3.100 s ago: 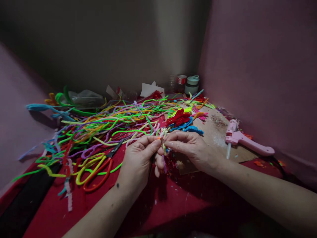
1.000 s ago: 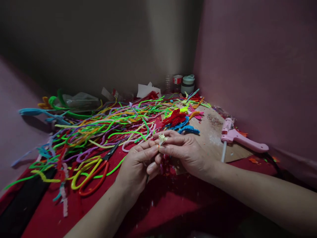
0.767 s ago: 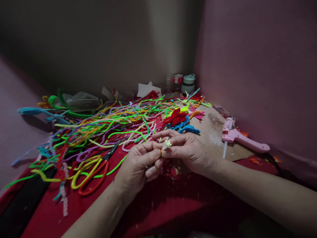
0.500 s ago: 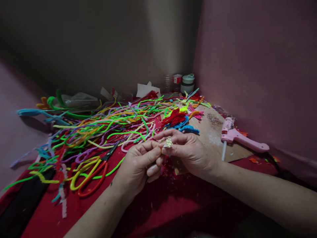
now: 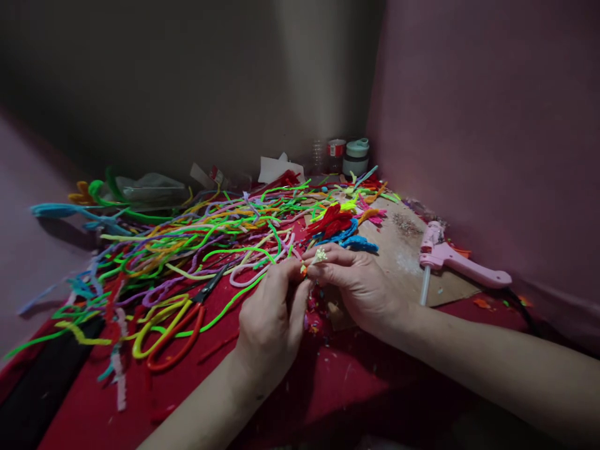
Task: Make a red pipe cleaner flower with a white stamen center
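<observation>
Head | hands: right (image 5: 372, 284) pinches pale-tipped bundle (image 5: 320, 255), left's (image 5: 272, 312) grip unclear | axis slanting, tips up-right

A small bundle (image 5: 321, 255) of thin, pale stalks (image 5: 316, 260) is gripped by the fingers (image 5: 332, 274) of the right hand (image 5: 368, 284), up off the counter. Its tiny, creamy-yellow heads (image 5: 321, 254) cluster at the upper end, spread a little like a fan, and the whole thing slants, heads up and towards the right hand, lower end towards the left hand (image 5: 269, 319). Down at that lower end, a speck of orange (image 5: 304, 272) and a bit of yellow (image 5: 303, 267) show between the two hands; how they join the stalks is too small to make out
</observation>
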The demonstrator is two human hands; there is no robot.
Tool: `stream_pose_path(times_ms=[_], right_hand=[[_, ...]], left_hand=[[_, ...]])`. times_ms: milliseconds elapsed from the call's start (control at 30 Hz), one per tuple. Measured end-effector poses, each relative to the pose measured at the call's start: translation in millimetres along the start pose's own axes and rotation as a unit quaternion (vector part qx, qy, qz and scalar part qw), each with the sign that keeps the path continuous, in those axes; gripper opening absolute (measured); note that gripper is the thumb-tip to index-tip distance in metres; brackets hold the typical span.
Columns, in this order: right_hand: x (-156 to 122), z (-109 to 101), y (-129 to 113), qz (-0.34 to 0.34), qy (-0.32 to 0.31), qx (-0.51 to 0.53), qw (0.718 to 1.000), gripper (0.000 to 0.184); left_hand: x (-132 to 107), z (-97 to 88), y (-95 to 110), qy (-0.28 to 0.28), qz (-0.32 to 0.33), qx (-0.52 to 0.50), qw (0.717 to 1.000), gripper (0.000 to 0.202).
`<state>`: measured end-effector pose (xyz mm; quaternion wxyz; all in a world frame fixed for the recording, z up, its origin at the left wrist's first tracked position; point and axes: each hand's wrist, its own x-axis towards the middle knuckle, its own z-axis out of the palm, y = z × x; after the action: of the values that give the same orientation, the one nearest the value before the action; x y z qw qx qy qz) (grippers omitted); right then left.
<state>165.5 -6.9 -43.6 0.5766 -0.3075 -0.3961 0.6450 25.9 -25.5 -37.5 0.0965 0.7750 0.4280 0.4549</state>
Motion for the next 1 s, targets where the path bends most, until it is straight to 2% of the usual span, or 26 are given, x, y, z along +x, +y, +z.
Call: stream_pose_path(times_ms=[100, 200, 267, 333, 433, 500, 767, 1000], right_hand=[[-0.4, 1.8, -0.4, -0.018, 0.005, -0.007, 1.000, 0.007], [-0.8, 2.8, -1.9, -0.035, 0.010, -0.028, 0.999, 0.004], [-0.5, 2.2, -2.4, -0.036, 0.006, -0.035, 0.999, 0.003], [0.6, 0.3, -2.0, -0.032, -0.007, -0.037, 0.999, 0.003], [3.6, -3.7, -1.0, -0.026, -0.044, -0.029, 0.998, 0.004], [5.6, -5.9, -1.5, -0.017, -0.068, -0.013, 0.997, 0.005], [9.2, -8.3, -9.5, 0.009, -0.132, 0.027, 0.991, 0.013], [9.2, -5.7, -11.6, 0.031, -0.125, 0.034, 0.991, 0.009]], left_hand=[[0.4, -0.6, -3.2, -0.004, 0.091, 0.069, 0.994, 0.024], [3.1, -2.4, -1.8, 0.002, 0.089, 0.060, 0.994, 0.020], [5.0, -4.5, 0.6, -0.007, 0.038, 0.017, 0.999, 0.016], [6.6, -7.3, 3.6, -0.027, -0.050, -0.054, 0.997, 0.012], [8.4, -11.4, 7.8, -0.059, -0.184, -0.180, 0.964, 0.009], [9.2, -13.1, 9.7, -0.075, -0.233, -0.237, 0.940, 0.009], [10.7, -16.3, 12.1, -0.107, -0.289, -0.341, 0.888, 0.008], [12.6, -19.2, 12.0, -0.130, -0.310, -0.396, 0.855, 0.007]])
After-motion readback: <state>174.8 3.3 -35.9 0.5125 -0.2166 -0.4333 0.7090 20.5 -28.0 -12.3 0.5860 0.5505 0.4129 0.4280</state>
